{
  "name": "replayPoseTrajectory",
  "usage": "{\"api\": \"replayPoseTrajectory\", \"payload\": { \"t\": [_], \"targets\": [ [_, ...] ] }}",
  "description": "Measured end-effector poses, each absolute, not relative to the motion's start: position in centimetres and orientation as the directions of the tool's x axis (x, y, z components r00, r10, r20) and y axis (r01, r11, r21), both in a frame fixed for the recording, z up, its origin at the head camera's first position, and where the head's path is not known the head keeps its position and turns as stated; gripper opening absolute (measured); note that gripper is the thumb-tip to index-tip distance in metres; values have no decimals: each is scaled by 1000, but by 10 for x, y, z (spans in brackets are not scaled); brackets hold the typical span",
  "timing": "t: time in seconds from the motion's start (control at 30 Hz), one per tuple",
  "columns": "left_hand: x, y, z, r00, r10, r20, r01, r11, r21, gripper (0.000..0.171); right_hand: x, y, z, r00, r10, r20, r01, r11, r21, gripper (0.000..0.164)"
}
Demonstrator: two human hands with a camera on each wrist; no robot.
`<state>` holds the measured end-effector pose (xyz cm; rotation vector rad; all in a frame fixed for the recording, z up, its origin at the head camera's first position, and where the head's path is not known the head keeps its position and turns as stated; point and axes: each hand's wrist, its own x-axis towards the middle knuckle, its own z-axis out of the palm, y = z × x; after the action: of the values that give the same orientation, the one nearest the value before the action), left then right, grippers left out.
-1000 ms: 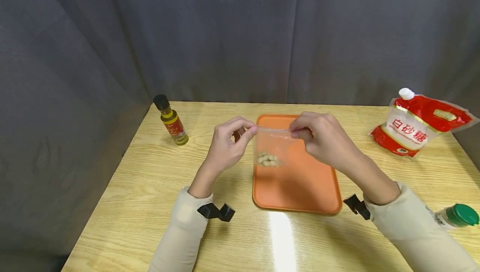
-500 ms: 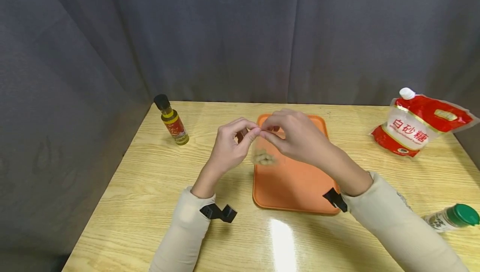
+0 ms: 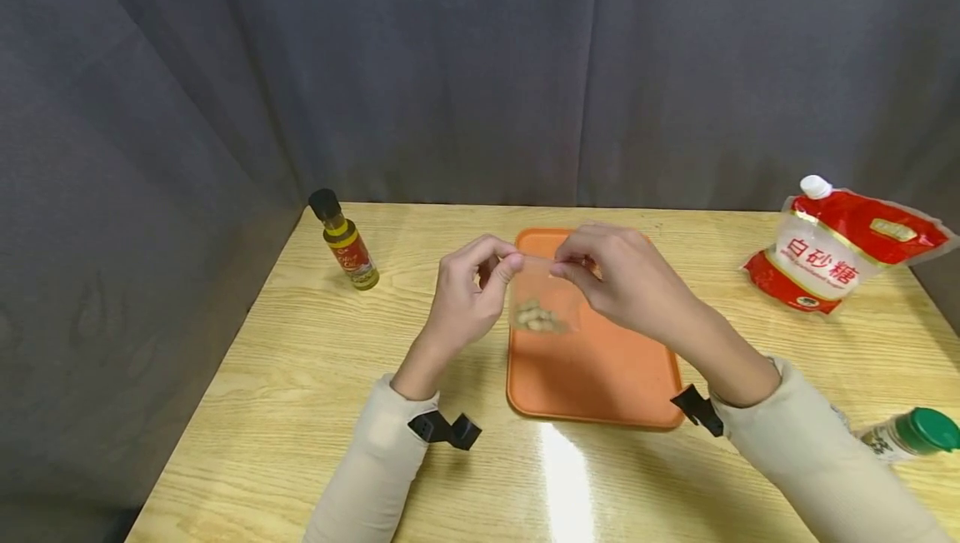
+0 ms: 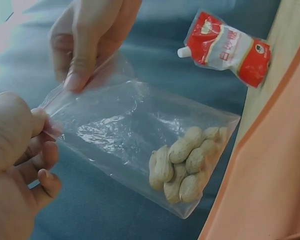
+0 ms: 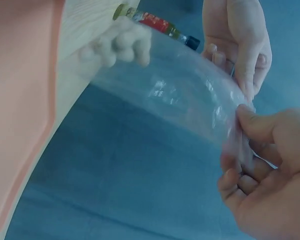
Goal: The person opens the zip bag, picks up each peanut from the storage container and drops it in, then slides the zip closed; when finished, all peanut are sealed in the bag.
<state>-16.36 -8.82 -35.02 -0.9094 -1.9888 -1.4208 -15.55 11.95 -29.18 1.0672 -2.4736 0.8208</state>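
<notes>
A clear zip bag [image 4: 105, 125] hangs by its top edge between my two hands, with several unshelled peanuts [image 4: 177, 162] gathered at its bottom. My left hand [image 3: 472, 293] pinches one top corner between thumb and forefinger. Farther along the same edge, my right hand [image 3: 618, 281] pinches the bag between thumb and fingers. In the right wrist view the bag [image 5: 175, 95] stretches from the fingertips toward the blurred peanuts [image 5: 121, 44]. Below the bag lies an orange tray [image 3: 592, 381], partly covered by the bag and right hand.
An olive oil bottle [image 3: 348, 251] with a black cap stands at the back left of the wooden table [image 3: 300, 410]. At the right are a red and white sugar pouch [image 3: 832, 256] and a green-capped shaker [image 3: 911, 435], partly behind the right sleeve. A dark curtain [image 3: 435, 77] hangs behind.
My right hand slid left along the bag's top edge until it met the left hand, then moved back right partway. The left hand stayed nearly still, holding its corner.
</notes>
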Motion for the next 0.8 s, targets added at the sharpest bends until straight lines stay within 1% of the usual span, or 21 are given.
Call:
{"api": "replayPoseTrajectory", "payload": {
  "t": [0.13, 0.27, 0.53, 0.6, 0.67, 0.8],
  "targets": [
    [-164, -89, -349, -631, 210, 747, 775, 221, 592, 7, -152, 133, -292, -660, -534, 528, -746, 552, -374, 11],
    [-165, -88, -348, -626, 209, 751, 779, 217, 588, 8, -148, 142, -292, -669, -521, 529, -736, 565, -374, 13],
    [-167, -90, -351, -647, 236, 725, 763, 228, 605, 8, -148, 144, -295, -702, -481, 525, -691, 636, -342, 9],
    [-169, -94, -349, -673, 261, 692, 740, 241, 628, 8, -149, 142, -297, -708, -478, 519, -684, 647, -338, 10],
    [-170, -104, -348, -723, 299, 623, 690, 267, 673, 9, -149, 136, -300, -706, -498, 504, -693, 632, -347, 10],
    [-170, -137, -341, -827, 398, 397, 534, 335, 777, 13, -149, 119, -309, -695, -568, 440, -719, 565, -405, 7]
  ]
}}
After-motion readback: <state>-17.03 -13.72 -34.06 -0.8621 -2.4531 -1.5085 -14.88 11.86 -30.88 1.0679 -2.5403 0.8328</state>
